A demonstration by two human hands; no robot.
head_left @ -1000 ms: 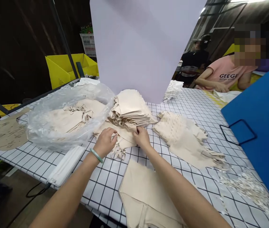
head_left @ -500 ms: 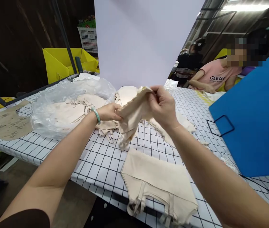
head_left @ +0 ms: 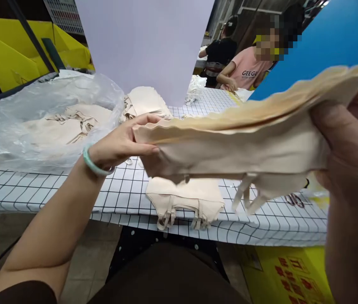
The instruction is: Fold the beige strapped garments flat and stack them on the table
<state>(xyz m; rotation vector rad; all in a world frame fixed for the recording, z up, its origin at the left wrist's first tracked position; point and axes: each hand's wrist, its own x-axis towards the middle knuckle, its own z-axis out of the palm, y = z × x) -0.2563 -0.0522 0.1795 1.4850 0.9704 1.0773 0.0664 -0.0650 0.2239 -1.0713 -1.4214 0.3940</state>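
A beige strapped garment, seemingly a camisole top [head_left: 229,152], is stretched sideways in the air between both hands. My left hand [head_left: 128,139], with a pale green bangle at the wrist, pinches its left end. At the other end my right hand [head_left: 346,135] grips the fabric, thumb in front, close to the camera. The wavy upper edge shows two layers slightly parted, and thin straps dangle below. Beneath it, on the checked table, a second beige garment [head_left: 185,196] lies flat with its straps toward the front edge; the held one covers part of it.
A clear plastic bag [head_left: 8,126] with beige garments lies at left, beside a beige pile [head_left: 147,99]. A white panel [head_left: 144,46] and a blue panel [head_left: 318,46] stand behind. Two people work beyond. A yellow box [head_left: 286,274] is under the table [head_left: 112,190].
The held garment has come up nearer the camera and is pulled out wide, where before it hung bunched. My right hand has moved right and closer. The view has shifted.
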